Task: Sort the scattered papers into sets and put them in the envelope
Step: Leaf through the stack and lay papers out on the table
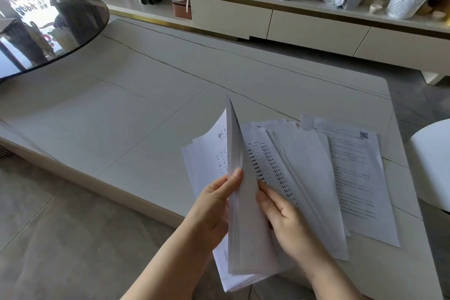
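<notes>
One head view looks forward and down from close above the hands, over a low table (146,95) toward a cabinet (316,29) along the far wall

The lifted sheaf of white printed sheets (235,143) at lower centre hides most of the page behind it and the fingers of the left hand (214,204), leaving only the thumb showing. The right hand (283,219) covers the foot of the fanned white pages with a handwritten column (275,168), whose writing is too small to read. The round dark glass tabletop (80,22) runs off the left edge, and the white rounded seat (432,165) off the right.
</notes>
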{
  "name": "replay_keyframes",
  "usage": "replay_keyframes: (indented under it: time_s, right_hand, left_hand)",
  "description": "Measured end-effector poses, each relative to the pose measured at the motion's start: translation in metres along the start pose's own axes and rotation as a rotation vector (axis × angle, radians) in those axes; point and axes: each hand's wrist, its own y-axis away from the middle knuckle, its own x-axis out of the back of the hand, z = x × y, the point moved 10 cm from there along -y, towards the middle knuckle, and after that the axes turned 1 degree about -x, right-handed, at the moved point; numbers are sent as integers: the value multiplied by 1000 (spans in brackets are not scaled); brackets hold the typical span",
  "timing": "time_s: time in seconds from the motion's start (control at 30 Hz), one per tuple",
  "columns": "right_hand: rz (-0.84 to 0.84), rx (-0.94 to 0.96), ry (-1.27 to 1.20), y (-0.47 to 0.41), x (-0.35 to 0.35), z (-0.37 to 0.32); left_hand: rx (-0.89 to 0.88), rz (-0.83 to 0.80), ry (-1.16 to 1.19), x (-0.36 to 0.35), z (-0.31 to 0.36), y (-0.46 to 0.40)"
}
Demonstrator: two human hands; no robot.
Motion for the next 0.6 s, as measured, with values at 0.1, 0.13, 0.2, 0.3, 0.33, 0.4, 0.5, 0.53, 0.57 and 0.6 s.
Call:
replay_keyframes:
  time_s: [0.1,0.13,0.2,0.3,0.33,0.4,0.5,0.53,0.57,0.6]
  right_hand:
    - [-71,7,-14,3,-9,-7]
    - [-87,12,12,5,-12,-9]
    - [-74,17,77,8,-14,-11]
    - [-22,21,132,10,-13,-12]
    - [-18,13,132,10,-12,-11]
    - [-33,-12,104,10,-12,-9]
    - [-96,-31,50,11,-15,-12]
    - [-121,-44,20,12,-16,-13]
    - [-139,-61,-30,13,-16,-14]
    - [-149,-83,-84,13,-16,-16]
  left_hand:
    - [-41,-11,-28,-3,3,2]
    - [-58,-6,-34,-3,4,3]
    - [-88,2,-40,-5,6,4]
    - [-104,8,-40,-6,7,5]
    - [-110,9,-44,-7,8,6]
    - [-126,9,-56,-7,10,6]
    - [-128,27,-60,-4,12,5]
    - [-123,48,-60,-2,12,5]
    - [-115,73,-56,1,11,4]
    - [-109,100,-41,4,11,3]
